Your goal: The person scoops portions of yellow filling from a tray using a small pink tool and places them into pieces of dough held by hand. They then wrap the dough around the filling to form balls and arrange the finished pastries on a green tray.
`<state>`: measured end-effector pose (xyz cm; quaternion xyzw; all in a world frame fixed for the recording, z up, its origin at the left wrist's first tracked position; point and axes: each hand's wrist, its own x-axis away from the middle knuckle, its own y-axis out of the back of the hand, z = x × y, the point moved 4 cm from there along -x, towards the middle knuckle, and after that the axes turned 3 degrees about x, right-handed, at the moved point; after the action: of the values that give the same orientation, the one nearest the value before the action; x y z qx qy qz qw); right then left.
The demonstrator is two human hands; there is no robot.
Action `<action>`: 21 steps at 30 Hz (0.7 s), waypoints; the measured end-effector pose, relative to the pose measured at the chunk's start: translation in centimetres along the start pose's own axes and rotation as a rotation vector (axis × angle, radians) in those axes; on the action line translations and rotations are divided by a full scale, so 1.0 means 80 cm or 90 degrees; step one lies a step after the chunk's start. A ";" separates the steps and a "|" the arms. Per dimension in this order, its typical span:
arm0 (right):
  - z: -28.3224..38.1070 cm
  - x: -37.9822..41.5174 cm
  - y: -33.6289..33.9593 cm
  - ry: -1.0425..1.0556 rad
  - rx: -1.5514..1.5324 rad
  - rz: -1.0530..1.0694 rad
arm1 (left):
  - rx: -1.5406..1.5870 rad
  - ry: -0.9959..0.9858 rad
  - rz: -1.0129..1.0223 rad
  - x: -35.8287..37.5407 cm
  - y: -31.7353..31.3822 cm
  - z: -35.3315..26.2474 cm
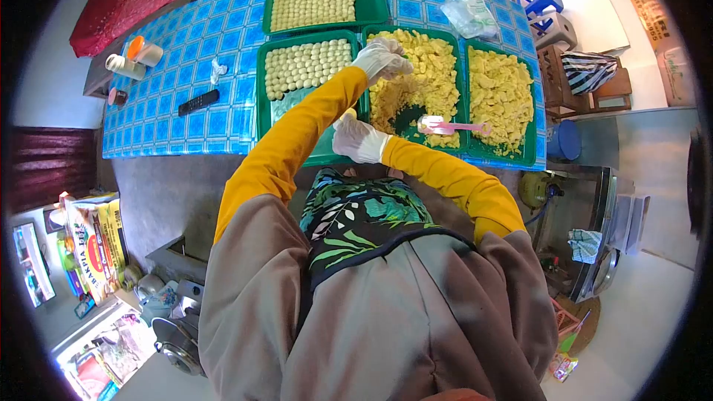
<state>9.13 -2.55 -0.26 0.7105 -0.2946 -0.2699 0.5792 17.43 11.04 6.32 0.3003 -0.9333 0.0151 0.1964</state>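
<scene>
My left hand (383,59), in a clear glove, is over the green tray of crumbly yellow mixture (427,67), its fingers curled together at the mixture; what they pinch is hidden. Lower down, at the tray's near left corner, my gloved right hand (359,139) is closed around a small pale yellow piece (348,114) showing at its fingertips. A pink-handled scoop (449,126) lies across this tray's right side. To the left, a green tray (262,104) holds rows of pale round balls (308,65) and a greenish plastic sheet (290,105).
Another tray of yellow mixture (501,96) stands at the right; one with many balls (312,1) is at the back. A plastic bag (470,17) lies behind. On the blue checked tablecloth (171,130) at the left are a black remote (198,102) and jars (145,51).
</scene>
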 end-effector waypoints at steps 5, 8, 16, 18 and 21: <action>0.005 0.008 0.003 0.042 0.078 -0.080 | -0.013 -0.028 -0.017 0.000 -0.004 -0.003; 0.009 0.004 -0.002 0.043 0.113 -0.093 | 0.005 -0.029 -0.011 0.000 -0.001 0.004; 0.005 -0.003 0.008 0.070 0.103 0.035 | 0.067 -0.019 -0.025 0.009 0.020 0.011; 0.002 -0.004 0.026 0.048 0.038 -0.028 | 0.125 -0.019 -0.024 0.010 0.025 0.014; 0.001 -0.035 0.007 -0.112 0.072 -0.103 | 0.133 -0.007 -0.034 0.004 0.029 0.014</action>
<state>7.12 -0.66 0.36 0.7370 -0.3007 -0.3598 0.4867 15.48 12.57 5.66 0.3438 -0.9195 0.1055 0.1588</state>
